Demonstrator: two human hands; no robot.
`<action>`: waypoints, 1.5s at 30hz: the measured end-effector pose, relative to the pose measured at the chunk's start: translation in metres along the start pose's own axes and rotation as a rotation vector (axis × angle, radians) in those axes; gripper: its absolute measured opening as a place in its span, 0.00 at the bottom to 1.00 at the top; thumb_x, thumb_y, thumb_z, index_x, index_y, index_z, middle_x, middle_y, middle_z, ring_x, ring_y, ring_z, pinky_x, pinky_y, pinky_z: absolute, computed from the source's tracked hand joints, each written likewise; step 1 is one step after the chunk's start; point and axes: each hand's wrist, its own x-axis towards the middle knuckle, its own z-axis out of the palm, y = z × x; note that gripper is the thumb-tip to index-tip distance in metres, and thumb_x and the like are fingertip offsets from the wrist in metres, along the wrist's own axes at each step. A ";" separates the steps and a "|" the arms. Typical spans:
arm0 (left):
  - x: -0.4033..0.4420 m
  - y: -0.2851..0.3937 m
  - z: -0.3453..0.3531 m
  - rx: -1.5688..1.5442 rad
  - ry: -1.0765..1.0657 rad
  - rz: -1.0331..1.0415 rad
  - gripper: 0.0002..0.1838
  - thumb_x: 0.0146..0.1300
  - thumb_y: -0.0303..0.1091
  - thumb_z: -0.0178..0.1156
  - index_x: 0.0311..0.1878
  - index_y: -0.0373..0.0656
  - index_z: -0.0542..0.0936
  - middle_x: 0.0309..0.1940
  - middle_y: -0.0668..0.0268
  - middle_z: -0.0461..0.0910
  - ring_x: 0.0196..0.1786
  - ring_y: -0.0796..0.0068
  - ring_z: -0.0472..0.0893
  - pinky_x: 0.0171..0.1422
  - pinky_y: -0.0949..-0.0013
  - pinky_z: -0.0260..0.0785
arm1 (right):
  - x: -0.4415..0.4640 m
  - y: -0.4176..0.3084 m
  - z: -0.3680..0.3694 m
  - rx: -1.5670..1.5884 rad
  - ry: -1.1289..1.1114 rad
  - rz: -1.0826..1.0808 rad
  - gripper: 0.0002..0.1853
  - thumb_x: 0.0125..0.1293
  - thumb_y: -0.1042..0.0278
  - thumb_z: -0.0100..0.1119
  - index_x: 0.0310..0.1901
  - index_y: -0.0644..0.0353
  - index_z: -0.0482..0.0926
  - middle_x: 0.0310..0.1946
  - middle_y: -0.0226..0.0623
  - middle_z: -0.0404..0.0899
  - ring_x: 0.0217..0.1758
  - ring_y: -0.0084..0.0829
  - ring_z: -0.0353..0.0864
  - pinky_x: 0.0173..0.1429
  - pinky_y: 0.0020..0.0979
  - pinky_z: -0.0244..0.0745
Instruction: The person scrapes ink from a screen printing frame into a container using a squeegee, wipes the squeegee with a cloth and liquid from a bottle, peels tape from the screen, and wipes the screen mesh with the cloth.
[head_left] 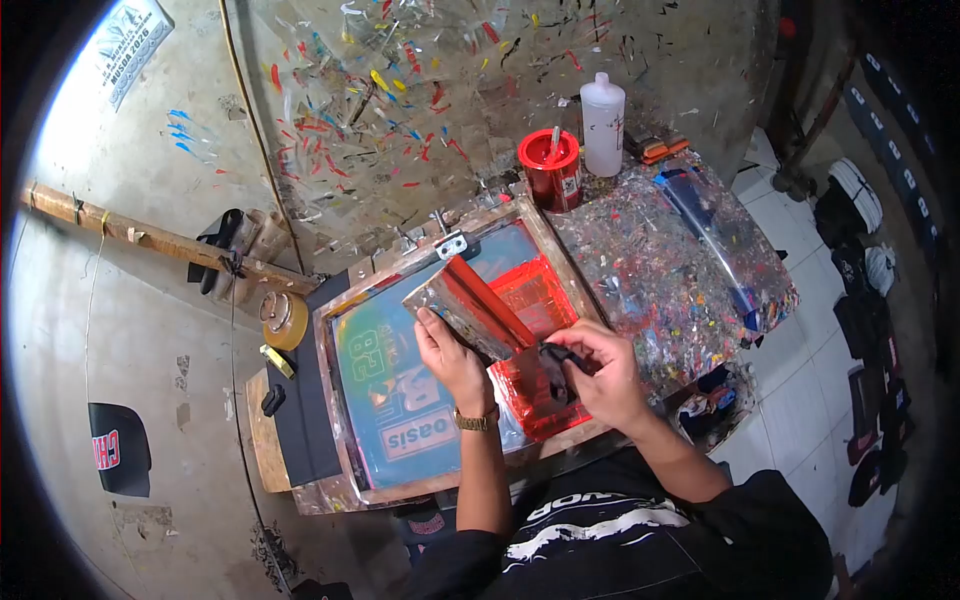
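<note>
My left hand (447, 362), with a watch on its wrist, is closed round the wooden handle of a squeegee (475, 305) whose blade side is red. My right hand (602, 375) pinches a dark crumpled cloth (560, 372) beside the squeegee's lower end. Both hands are above a wood-framed printing screen (385, 352). Red ink (540, 408) covers the right part of its mesh, and lettering and a number show on the blue-grey part.
An open red ink can (552, 186) and a translucent bottle (603, 130) stand at the back of the ink-spattered table (650, 270). A yellow tape roll (285, 322) lies left of the screen. Dark caps (850, 270) are on the right.
</note>
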 end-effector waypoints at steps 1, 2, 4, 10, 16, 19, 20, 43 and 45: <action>0.000 0.001 0.002 0.012 0.017 -0.019 0.19 0.81 0.50 0.47 0.41 0.43 0.72 0.33 0.75 0.73 0.35 0.88 0.68 0.40 0.77 0.66 | 0.004 -0.001 -0.004 -0.004 -0.004 -0.003 0.13 0.60 0.85 0.63 0.46 0.65 0.83 0.37 0.30 0.81 0.35 0.14 0.79 0.38 0.21 0.72; 0.000 -0.001 0.000 0.006 0.019 -0.017 0.19 0.81 0.50 0.47 0.41 0.43 0.72 0.33 0.75 0.73 0.35 0.88 0.68 0.40 0.77 0.66 | 0.011 -0.002 -0.007 -0.072 0.026 -0.054 0.14 0.59 0.85 0.62 0.47 0.64 0.83 0.37 0.32 0.81 0.36 0.16 0.80 0.39 0.23 0.73; 0.000 -0.005 -0.006 0.093 0.013 -0.045 0.20 0.81 0.50 0.48 0.37 0.43 0.71 0.30 0.77 0.69 0.33 0.89 0.64 0.36 0.76 0.61 | 0.020 -0.004 -0.015 -0.144 0.051 -0.105 0.15 0.58 0.85 0.62 0.47 0.63 0.84 0.38 0.33 0.82 0.37 0.19 0.81 0.40 0.24 0.73; -0.007 -0.008 -0.012 0.319 -0.018 0.032 0.21 0.80 0.48 0.51 0.33 0.42 0.69 0.26 0.76 0.66 0.31 0.86 0.61 0.33 0.74 0.57 | 0.026 -0.014 -0.015 -0.399 -0.080 -0.302 0.15 0.56 0.79 0.66 0.47 0.61 0.84 0.39 0.40 0.81 0.41 0.40 0.84 0.46 0.35 0.80; -0.016 0.002 -0.004 0.367 -0.050 0.057 0.19 0.79 0.45 0.53 0.34 0.40 0.70 0.26 0.74 0.67 0.31 0.84 0.63 0.33 0.72 0.59 | 0.021 -0.003 -0.004 -0.500 -0.056 -0.311 0.18 0.53 0.78 0.69 0.48 0.57 0.87 0.39 0.40 0.82 0.41 0.39 0.84 0.47 0.35 0.80; -0.023 0.013 0.004 0.370 -0.098 0.047 0.18 0.80 0.44 0.51 0.33 0.44 0.68 0.28 0.79 0.65 0.32 0.89 0.60 0.33 0.77 0.55 | 0.027 -0.005 -0.008 -0.510 -0.033 -0.411 0.19 0.52 0.79 0.70 0.48 0.57 0.87 0.38 0.39 0.82 0.41 0.39 0.84 0.47 0.35 0.81; -0.025 0.012 0.004 0.370 -0.098 0.045 0.18 0.80 0.44 0.51 0.33 0.44 0.68 0.28 0.79 0.65 0.32 0.89 0.60 0.33 0.77 0.55 | 0.032 -0.009 -0.010 -0.562 -0.058 -0.477 0.17 0.53 0.78 0.70 0.47 0.59 0.86 0.39 0.38 0.81 0.41 0.38 0.84 0.46 0.36 0.81; -0.028 0.027 0.019 0.478 -0.256 0.073 0.20 0.80 0.42 0.51 0.30 0.43 0.65 0.23 0.77 0.61 0.28 0.87 0.57 0.28 0.74 0.52 | 0.051 -0.036 -0.042 -0.644 -0.274 -0.709 0.19 0.47 0.81 0.70 0.44 0.64 0.84 0.37 0.37 0.81 0.40 0.39 0.82 0.45 0.38 0.80; -0.026 0.027 0.017 0.485 -0.242 0.071 0.20 0.80 0.42 0.51 0.30 0.43 0.66 0.23 0.77 0.61 0.28 0.87 0.57 0.28 0.73 0.52 | 0.044 -0.034 -0.040 -0.632 -0.296 -0.749 0.19 0.47 0.81 0.69 0.45 0.64 0.84 0.37 0.38 0.82 0.40 0.39 0.82 0.44 0.37 0.80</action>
